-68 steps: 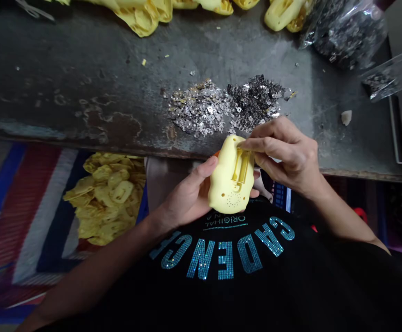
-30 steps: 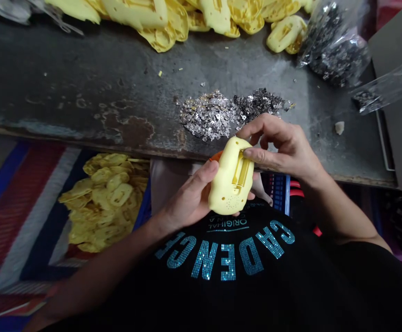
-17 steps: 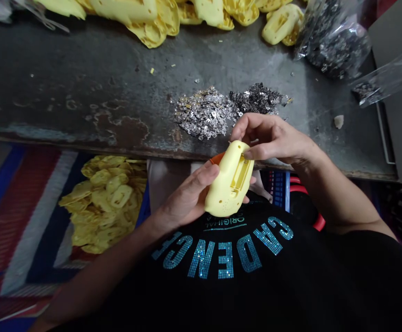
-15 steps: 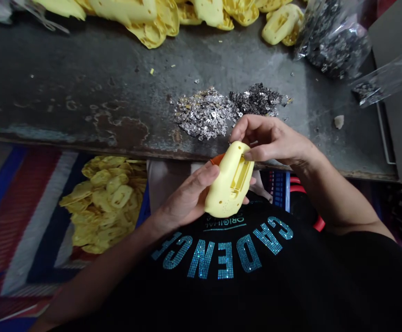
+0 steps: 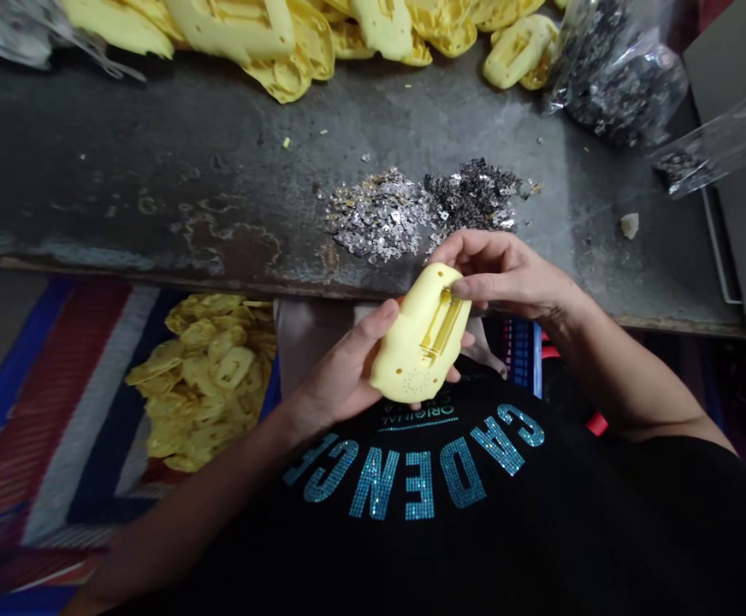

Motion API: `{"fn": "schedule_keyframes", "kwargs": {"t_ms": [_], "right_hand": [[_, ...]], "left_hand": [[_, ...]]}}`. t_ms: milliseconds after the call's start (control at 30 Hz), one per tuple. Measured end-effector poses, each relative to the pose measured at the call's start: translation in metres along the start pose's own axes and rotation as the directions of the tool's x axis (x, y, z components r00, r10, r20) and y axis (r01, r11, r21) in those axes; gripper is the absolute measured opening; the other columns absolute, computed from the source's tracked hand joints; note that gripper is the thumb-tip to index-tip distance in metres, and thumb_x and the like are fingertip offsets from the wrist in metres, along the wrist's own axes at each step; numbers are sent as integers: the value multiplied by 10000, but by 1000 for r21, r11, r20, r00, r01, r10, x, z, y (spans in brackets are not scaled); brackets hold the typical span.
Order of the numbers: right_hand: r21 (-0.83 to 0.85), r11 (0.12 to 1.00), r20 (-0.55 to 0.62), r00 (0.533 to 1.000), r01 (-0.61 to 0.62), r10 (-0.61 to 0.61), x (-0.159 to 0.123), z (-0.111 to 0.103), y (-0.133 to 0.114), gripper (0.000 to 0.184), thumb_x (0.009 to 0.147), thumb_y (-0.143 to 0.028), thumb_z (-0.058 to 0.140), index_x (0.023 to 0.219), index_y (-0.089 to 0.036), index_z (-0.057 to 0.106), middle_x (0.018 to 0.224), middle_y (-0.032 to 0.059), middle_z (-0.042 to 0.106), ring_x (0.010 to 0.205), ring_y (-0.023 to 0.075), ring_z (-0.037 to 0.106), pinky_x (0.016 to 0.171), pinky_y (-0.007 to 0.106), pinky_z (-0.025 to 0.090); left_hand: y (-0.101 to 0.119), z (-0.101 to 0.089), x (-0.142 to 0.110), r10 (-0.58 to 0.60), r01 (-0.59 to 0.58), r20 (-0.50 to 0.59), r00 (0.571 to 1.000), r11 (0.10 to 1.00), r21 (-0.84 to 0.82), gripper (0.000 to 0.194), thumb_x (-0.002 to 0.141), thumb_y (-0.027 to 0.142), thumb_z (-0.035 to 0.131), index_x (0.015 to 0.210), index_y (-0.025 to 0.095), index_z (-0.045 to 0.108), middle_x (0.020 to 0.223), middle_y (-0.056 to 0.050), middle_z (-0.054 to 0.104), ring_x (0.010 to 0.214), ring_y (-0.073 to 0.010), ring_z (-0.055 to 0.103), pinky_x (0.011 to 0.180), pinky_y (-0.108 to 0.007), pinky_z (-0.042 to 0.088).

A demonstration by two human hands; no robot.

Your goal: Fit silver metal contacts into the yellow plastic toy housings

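Observation:
My left hand (image 5: 340, 368) is wrapped round a pale yellow plastic shell (image 5: 415, 342), held in front of my chest with its open rectangular slot facing up. My right hand (image 5: 507, 274) is curled over the shell's upper end, thumb and fingertips pinched at the top of the slot; what they pinch, if anything, is too small to see. Just beyond my hands, two heaps of small metal pieces lie on the bench: a silvery heap (image 5: 376, 214) and a darker heap (image 5: 472, 192).
The worn grey bench (image 5: 155, 171) carries more yellow shells (image 5: 270, 34) along its far edge and clear bags of metal parts (image 5: 623, 77) at the right. A pile of yellow shells (image 5: 210, 368) lies on a striped mat (image 5: 45, 411) at lower left.
My left hand has tilted the shell so its top leans further right. My right hand has shifted from pressing along the slot to pinching at its upper end. The view has drifted slightly.

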State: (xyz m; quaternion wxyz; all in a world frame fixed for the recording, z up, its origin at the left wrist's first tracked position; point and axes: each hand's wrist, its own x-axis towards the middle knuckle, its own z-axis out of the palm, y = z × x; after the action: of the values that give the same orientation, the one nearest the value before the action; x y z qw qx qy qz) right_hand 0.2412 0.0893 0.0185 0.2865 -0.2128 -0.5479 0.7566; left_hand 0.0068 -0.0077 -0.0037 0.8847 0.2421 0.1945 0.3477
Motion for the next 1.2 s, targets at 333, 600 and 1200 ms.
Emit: {"fn": "schedule_keyframes", "kwargs": {"t_ms": [333, 600, 1200], "right_hand": [[-160, 981, -154, 978, 113, -137, -13, 11, 0, 403, 855, -326, 975, 1145, -172, 741, 978, -22, 770, 835, 84, 699, 743, 202, 568], [-771, 597, -145, 851, 222, -504, -28, 32, -12, 263, 942, -400, 903, 1014, -196, 754, 975, -1, 718, 752, 97, 612, 651, 249, 489], [-915, 350, 42, 908, 203, -418, 2, 37, -33, 88, 988, -210, 718, 939, -220, 646, 879, -31, 628, 762, 106, 593, 681, 241, 476]], "left_hand": [[2, 7, -4, -30, 29, -29, 999, 1000, -3, 695, 1030, 671, 666, 1518, 177, 685, 1385, -226, 813, 957, -357, 874, 507, -295, 661], [-11, 9, -3, 201, -201, -145, 969, 979, 11, 597, 998, 636, 781, 1444, 244, 716, 1385, -130, 818, 1186, -380, 834, 800, -402, 753], [-1, -2, -4, 203, -202, -105, 973, 979, 28, 465, 1010, 563, 821, 1383, 299, 736, 1220, -42, 864, 1003, -315, 879, 624, -322, 706]]}}
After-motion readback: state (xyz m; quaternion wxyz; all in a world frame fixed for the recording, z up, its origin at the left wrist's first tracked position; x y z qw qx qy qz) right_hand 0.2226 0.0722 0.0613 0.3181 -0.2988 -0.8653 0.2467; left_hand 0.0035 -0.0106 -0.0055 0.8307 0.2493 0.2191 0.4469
